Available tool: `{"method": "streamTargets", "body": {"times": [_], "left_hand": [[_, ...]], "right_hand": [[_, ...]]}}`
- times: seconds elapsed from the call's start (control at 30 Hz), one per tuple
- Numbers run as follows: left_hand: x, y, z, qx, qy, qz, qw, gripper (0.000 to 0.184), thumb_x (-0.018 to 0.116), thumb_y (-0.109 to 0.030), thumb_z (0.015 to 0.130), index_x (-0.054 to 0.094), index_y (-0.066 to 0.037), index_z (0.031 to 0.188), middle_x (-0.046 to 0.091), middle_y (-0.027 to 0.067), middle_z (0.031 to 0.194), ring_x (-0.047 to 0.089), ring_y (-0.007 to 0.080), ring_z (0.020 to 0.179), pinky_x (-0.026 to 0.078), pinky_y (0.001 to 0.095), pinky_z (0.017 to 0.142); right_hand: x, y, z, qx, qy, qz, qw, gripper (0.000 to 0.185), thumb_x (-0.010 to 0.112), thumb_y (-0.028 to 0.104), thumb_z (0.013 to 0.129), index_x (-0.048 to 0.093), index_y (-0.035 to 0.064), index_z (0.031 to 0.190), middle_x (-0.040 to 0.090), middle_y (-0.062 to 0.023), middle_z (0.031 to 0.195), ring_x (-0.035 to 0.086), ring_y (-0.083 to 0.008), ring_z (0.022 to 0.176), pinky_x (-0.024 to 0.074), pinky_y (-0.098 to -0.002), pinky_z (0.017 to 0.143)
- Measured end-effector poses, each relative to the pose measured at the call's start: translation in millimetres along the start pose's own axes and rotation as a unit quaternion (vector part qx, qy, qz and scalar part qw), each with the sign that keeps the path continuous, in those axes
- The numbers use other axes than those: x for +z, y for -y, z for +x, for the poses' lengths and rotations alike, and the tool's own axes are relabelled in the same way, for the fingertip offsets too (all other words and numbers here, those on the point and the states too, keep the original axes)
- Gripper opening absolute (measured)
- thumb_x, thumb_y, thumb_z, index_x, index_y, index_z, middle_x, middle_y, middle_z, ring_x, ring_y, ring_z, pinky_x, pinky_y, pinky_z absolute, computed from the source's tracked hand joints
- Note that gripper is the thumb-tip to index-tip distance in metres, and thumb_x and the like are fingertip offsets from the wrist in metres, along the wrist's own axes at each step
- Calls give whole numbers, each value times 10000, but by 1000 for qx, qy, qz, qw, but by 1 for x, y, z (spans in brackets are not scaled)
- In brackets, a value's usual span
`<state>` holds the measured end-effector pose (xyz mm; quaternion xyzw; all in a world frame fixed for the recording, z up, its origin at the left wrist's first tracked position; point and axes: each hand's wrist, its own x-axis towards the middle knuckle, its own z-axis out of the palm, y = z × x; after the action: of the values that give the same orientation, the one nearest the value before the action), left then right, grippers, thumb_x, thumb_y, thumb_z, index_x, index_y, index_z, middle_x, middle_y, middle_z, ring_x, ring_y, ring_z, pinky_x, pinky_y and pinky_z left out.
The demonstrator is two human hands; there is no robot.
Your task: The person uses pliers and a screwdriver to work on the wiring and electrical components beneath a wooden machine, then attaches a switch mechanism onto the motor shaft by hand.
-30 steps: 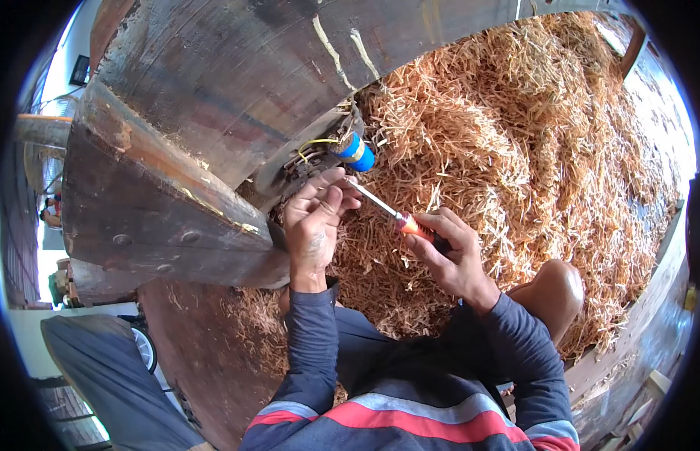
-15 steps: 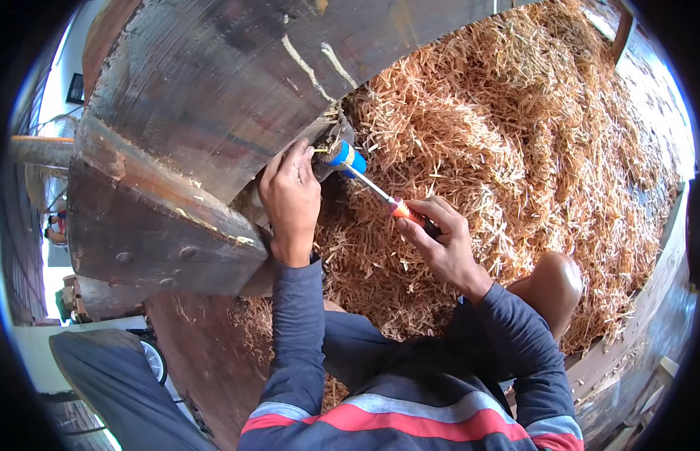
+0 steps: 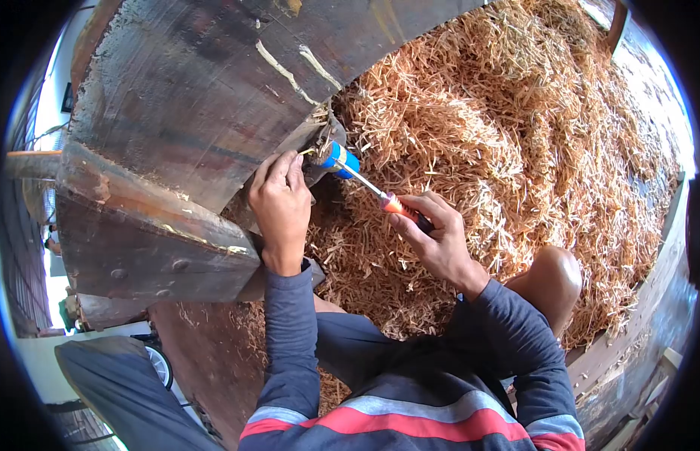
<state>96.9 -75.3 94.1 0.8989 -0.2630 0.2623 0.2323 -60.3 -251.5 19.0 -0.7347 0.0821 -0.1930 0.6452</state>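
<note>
My right hand (image 3: 440,239) grips a screwdriver (image 3: 395,203) by its orange and black handle. The metal shaft slants up and left, and its tip meets a short blue cylinder (image 3: 345,160) with a pale band around it. That cylinder sits at the edge of a rusty metal fitting (image 3: 329,128). Just left of it, my left hand (image 3: 281,214) has its fingers curled together against the fitting. A thin yellowish piece shows by the fingertips; what they pinch is mostly hidden.
A large, worn metal housing (image 3: 200,83) fills the upper left, with a bolted flange (image 3: 154,255) below it. Brown wood shavings (image 3: 470,150) are heaped to the right. Another person's dark trouser leg (image 3: 132,391) is at lower left, near a white-rimmed wheel (image 3: 160,367).
The housing, blue cylinder and both hands appear slightly farther left as the view shifts. My left fingers have turned a little. The screwdriver tip stays at the blue cylinder.
</note>
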Motion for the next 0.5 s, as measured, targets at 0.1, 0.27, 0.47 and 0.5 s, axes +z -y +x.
{"method": "streamTargets", "body": {"times": [0.1, 0.27, 0.47, 0.5], "left_hand": [[-6, -6, 3, -16, 21, 10, 1000, 150, 711, -63, 909, 747, 39, 1013, 733, 186, 968, 723, 337, 865, 559, 401, 768], [-7, -3, 5, -43, 45, 4, 998, 146, 679, -53, 900, 738, 49, 987, 737, 233, 941, 728, 371, 851, 552, 429, 773], [-11, -7, 14, -43, 84, 25, 995, 163, 629, -8, 860, 737, 33, 975, 721, 256, 905, 720, 401, 861, 544, 444, 773], [-11, -7, 14, -43, 85, 26, 995, 163, 629, -8, 860, 737, 33, 975, 721, 256, 905, 720, 401, 861, 544, 444, 773]], "right_hand": [[2, -3, 1, -5, 2, -6, 1000, 297, 773, 190, 917, 725, -7, 1134, 633, -67, 871, 578, -134, 759, 465, -293, 665], [4, -1, 4, 24, 32, -28, 999, 288, 765, 156, 906, 716, 10, 1149, 652, -113, 931, 656, -202, 786, 530, -334, 692], [19, -5, 6, 13, 7, -2, 1000, 293, 748, 168, 922, 708, -7, 1154, 651, -125, 928, 653, -218, 787, 531, -344, 702], [21, -7, 6, 10, 5, -10, 1000, 305, 744, 179, 926, 703, -8, 1163, 650, -129, 931, 651, -224, 792, 529, -349, 705]]}}
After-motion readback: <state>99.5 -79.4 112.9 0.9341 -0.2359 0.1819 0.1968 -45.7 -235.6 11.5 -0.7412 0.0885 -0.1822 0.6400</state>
